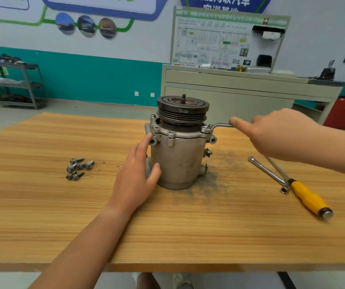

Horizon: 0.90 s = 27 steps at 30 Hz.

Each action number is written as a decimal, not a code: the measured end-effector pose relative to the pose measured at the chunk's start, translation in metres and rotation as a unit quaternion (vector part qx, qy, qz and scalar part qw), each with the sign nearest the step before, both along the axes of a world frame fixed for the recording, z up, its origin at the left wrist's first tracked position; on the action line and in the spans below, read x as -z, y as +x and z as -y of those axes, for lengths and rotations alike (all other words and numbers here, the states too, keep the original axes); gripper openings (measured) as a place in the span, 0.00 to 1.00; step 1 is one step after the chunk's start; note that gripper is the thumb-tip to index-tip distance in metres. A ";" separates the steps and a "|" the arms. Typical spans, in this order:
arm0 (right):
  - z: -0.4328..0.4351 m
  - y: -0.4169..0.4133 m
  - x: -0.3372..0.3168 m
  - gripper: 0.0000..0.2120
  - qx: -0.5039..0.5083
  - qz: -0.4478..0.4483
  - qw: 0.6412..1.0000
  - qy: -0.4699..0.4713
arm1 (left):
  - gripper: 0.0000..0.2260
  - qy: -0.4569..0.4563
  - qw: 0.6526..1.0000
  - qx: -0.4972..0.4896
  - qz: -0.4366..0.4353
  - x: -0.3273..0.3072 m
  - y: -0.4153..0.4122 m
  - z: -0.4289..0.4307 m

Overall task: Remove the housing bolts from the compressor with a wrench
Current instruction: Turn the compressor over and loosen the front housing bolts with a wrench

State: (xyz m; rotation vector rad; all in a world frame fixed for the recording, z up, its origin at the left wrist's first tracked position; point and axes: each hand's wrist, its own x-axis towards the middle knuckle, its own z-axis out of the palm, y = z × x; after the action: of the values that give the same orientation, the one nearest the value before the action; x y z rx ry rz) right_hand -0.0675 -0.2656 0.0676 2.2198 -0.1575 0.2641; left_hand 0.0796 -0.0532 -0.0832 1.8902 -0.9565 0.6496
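The compressor (180, 161) is standing upright on the counter (42, 205). The left hand (136, 176) is bracing its side, fingers spread; the right hand (276, 134) is pinching the wrench (219, 126) handle, ring end sitting on a flange bolt (205, 130). Risk: a light grip letting the ring slip, rounding the head or tipping the compressor.

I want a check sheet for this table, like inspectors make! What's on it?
Surface: wooden table, dark grime beside the compressor.
Job's things: compressor upright; wrench on its flange; loose bolts lying left.
Clutter: yellow-handled screwdriver and metal bar lying together at right.
Hands: left hand rests against the compressor; right hand holds the wrench.
Cables: nothing seen.
Surroundings: diagram board on a cabinet, shelf rack, red bin.
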 end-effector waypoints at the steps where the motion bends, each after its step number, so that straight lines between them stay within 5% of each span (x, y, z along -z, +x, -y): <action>1: 0.004 0.002 0.000 0.27 0.000 0.003 1.000 -0.004 | 0.33 -0.002 1.000 -0.001 0.000 0.000 0.001 0.000; 11: 0.030 0.052 0.020 0.15 -0.175 0.147 0.972 0.047 | 0.34 0.004 1.000 -0.021 0.003 0.000 -0.004 0.003; 18: 0.016 0.059 0.013 0.15 -0.056 0.086 0.994 0.037 | 0.33 -0.011 1.000 -0.008 0.001 -0.001 -0.001 0.004; 23: 0.004 0.020 0.006 0.11 -0.082 0.233 0.952 0.182 | 0.33 -0.006 1.000 -0.010 0.003 -0.001 0.001 0.004; 27: -0.009 -0.004 0.021 0.08 -0.021 0.156 0.970 0.188 | 0.33 0.000 1.000 -0.011 0.004 -0.001 0.000 0.002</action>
State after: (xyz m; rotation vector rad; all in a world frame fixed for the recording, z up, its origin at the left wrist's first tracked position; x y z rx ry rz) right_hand -0.0710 -0.2565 0.0469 2.5449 -0.3571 0.6526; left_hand 0.0794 -0.0551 -0.0819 1.9015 -0.9431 0.6707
